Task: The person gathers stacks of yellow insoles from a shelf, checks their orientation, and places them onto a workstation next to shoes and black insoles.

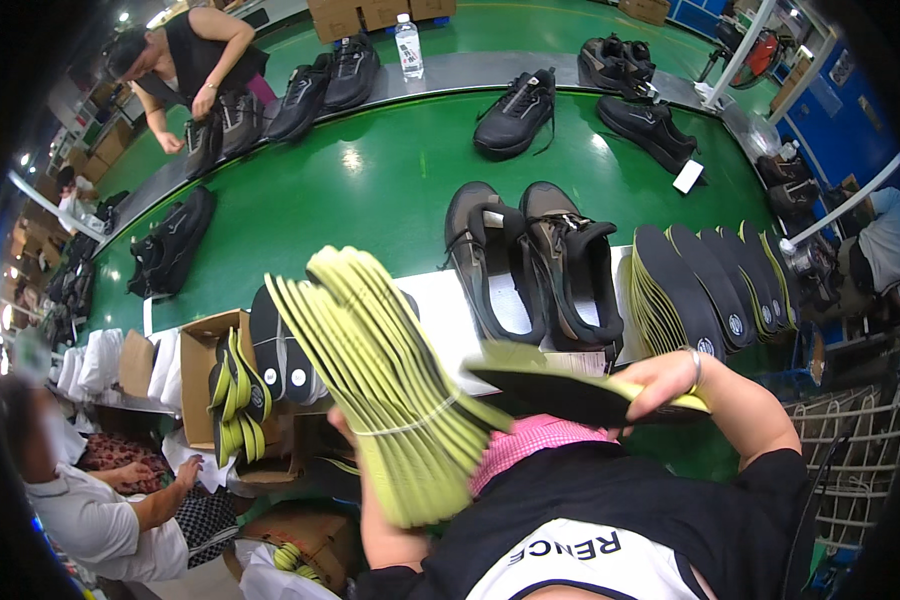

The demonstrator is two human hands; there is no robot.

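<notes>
Gripping hard on the left side, the left hand (345,425) has its fingers curled around a bundle of insoles (395,390), mostly hidden behind it. What a thick wad it is: yellow-green layers fanned at the top, cinched by a thin band (410,415) toward the lower end, the whole lot tilted and held up before the near edge of the table (310,225)!

Across to the right hand (660,382), closed with thumb and fingers pinching one end of a dark, yellow-green-edged insole (570,392). Its far end points back toward the bundle, blurred, so whether the two touch I cannot tell.

Just beyond, along the table's near edge, sits a pair of brown-and-black shoes (535,265), side by side, openings toward us. Right beside them, toward the near right corner, stand more stacked insoles (705,285), black faces showing, yellow-green edges in rows. Over at the near left, an open carton (200,350) holds another cluster of black and yellow-green insoles (238,390).

Up at the far edge, a clear bottle (408,50) stands upright between black shoes, and by the far left corner a co-worker (205,50) leans in, one hand close above the footwear.
</notes>
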